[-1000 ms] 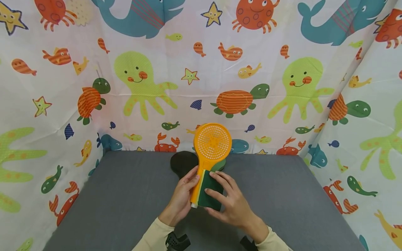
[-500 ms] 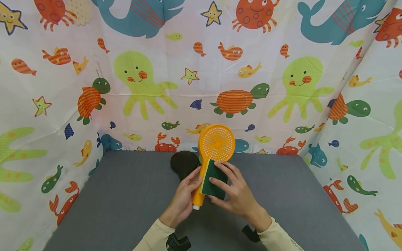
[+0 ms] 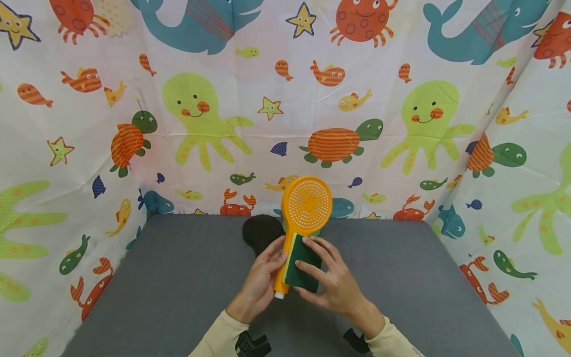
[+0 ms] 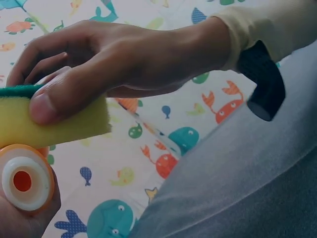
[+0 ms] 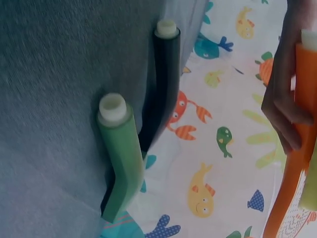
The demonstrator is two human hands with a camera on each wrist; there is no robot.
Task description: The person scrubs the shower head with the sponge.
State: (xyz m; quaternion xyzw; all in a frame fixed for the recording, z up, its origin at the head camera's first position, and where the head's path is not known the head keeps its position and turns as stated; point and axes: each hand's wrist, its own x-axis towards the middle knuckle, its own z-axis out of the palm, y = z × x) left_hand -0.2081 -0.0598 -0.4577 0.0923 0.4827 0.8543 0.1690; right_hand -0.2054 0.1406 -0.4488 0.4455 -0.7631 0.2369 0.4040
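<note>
**Sponge (image 3: 304, 265) against orange shower head (image 3: 306, 210)**

On my feed the left hand (image 3: 257, 278) grips the orange shower head by its handle, the holed disc rising past the fingertips, over the table (image 3: 192, 277). I see the right hand (image 3: 340, 285) pinching the sponge, yellow side to that handle, thumb on the foam. A black shower head (image 3: 260, 232) and a green shower head (image 5: 126, 158) lie towards the far edge.
</note>
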